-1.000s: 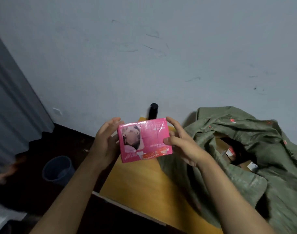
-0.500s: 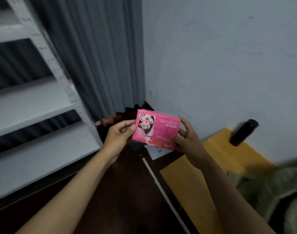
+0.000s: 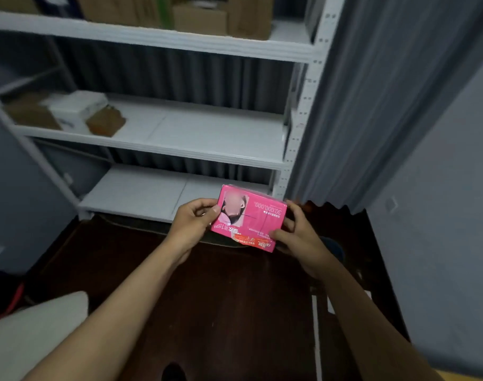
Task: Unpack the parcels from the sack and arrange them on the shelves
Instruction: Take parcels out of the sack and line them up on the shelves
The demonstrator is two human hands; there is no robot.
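Between both sets of curled fingers, a pink parcel is pinched, its left edge gripped by the left hand and its right edge by the right hand. It is held in the air just before the bottom shelf of the white rack. Cardboard boxes are seen on the middle shelf, well apart.

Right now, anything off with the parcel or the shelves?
Only the pink parcel: both hands hold it with its print upside down to the camera. On the middle shelf, a small brown parcel sits askew. No visible damage.
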